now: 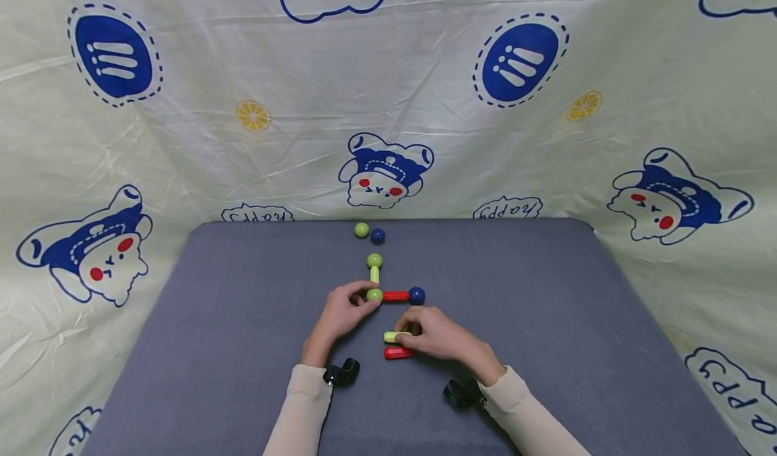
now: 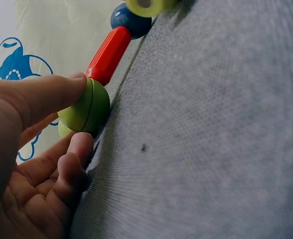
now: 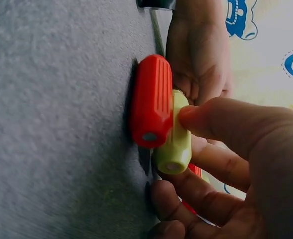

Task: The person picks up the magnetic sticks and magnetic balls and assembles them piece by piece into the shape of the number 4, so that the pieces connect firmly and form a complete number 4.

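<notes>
Thumb and fingers of my left hand pinch a green ball at the corner of an L-shaped build. From that ball a red stick runs right to a blue ball, and a yellow-green stick runs away to another green ball. My right hand pinches a loose yellow-green stick, thumb on one side and fingers on the other. Beside it on the table lies a loose red stick, with a silvery disc in its end.
Beyond the build, near the table's far edge, a loose green ball and a loose blue ball stand side by side. A grey cloth covers the table. Behind it hangs a printed pale curtain.
</notes>
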The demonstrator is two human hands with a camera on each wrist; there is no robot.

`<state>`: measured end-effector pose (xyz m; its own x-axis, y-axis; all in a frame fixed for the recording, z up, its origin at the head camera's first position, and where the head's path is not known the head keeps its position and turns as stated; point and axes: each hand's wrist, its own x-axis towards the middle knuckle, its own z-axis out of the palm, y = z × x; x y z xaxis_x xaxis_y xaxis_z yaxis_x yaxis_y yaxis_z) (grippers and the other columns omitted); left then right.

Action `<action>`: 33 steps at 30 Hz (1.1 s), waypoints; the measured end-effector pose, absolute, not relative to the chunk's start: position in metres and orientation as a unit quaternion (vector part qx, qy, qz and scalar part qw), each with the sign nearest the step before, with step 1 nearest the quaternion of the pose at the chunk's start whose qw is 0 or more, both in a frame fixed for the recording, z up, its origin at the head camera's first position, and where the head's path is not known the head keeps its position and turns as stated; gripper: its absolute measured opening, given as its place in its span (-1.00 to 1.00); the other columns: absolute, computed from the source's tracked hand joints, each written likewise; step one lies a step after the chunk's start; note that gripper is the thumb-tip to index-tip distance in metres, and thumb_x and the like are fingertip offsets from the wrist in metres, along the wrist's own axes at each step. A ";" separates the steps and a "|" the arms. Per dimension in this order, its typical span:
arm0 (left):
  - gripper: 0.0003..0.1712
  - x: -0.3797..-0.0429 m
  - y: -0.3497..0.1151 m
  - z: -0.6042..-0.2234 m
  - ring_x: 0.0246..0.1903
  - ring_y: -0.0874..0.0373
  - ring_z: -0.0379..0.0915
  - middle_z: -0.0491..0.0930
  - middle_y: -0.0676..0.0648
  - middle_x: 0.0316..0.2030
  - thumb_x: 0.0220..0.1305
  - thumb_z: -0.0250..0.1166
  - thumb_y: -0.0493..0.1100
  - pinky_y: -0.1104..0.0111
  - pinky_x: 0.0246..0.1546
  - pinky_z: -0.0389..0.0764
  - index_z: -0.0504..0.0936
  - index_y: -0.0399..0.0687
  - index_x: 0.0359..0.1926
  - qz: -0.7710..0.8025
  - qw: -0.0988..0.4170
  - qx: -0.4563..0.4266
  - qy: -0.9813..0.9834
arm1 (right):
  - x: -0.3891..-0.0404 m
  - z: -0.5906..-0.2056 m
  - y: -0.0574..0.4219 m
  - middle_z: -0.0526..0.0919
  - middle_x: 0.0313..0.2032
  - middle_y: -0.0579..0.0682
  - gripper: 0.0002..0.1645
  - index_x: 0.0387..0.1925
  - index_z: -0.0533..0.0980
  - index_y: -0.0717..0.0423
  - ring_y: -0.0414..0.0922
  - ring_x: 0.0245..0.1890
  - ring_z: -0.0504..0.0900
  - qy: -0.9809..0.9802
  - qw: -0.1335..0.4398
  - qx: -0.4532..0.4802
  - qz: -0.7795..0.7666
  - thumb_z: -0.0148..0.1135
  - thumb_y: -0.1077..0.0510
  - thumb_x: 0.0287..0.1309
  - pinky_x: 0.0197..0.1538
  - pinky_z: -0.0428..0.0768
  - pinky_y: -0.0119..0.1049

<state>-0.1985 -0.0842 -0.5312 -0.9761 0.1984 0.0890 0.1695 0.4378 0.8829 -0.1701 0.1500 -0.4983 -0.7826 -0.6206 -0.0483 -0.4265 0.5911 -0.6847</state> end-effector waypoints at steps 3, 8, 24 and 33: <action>-0.66 -0.198 -0.085 -0.531 -0.43 0.24 0.45 0.63 0.04 -0.35 0.30 0.47 -0.10 0.41 -0.41 0.43 0.75 0.04 0.09 0.517 0.017 0.104 0.850 | -0.172 -0.498 0.151 0.68 -0.35 -0.21 -0.87 -0.18 0.71 0.01 -0.35 -0.47 0.51 0.877 0.147 -0.291 -0.353 0.34 0.07 0.36 -0.38 0.52 -0.40; -0.66 -0.196 -0.085 -0.530 -0.42 0.22 0.45 0.63 0.03 -0.35 0.32 0.45 -0.09 0.40 -0.42 0.43 0.75 0.05 0.10 0.518 0.020 0.105 0.849 | -0.176 -0.496 0.155 0.69 -0.34 -0.19 -0.87 -0.15 0.71 0.02 -0.32 -0.45 0.53 0.877 0.148 -0.283 -0.359 0.36 0.08 0.35 -0.34 0.53 -0.40; -0.64 -0.196 -0.083 -0.529 -0.43 0.25 0.47 0.68 0.01 -0.29 0.30 0.47 -0.11 0.41 -0.41 0.46 0.74 -0.01 0.11 0.518 0.014 0.114 0.848 | -0.191 -0.476 0.164 0.64 -0.24 -0.10 -0.84 -0.10 0.70 0.03 -0.24 -0.40 0.53 0.896 0.091 -0.245 -0.359 0.38 0.13 0.32 -0.37 0.55 -0.37; -0.65 -0.196 -0.084 -0.528 -0.44 0.24 0.46 0.65 0.01 -0.32 0.30 0.46 -0.11 0.41 -0.41 0.44 0.74 0.00 0.10 0.517 0.016 0.108 0.849 | -0.205 -0.472 0.166 0.71 -0.20 -0.10 -0.82 -0.07 0.69 0.01 -0.19 -0.25 0.63 0.890 0.067 -0.215 -0.396 0.36 0.12 0.33 -0.11 0.63 -0.24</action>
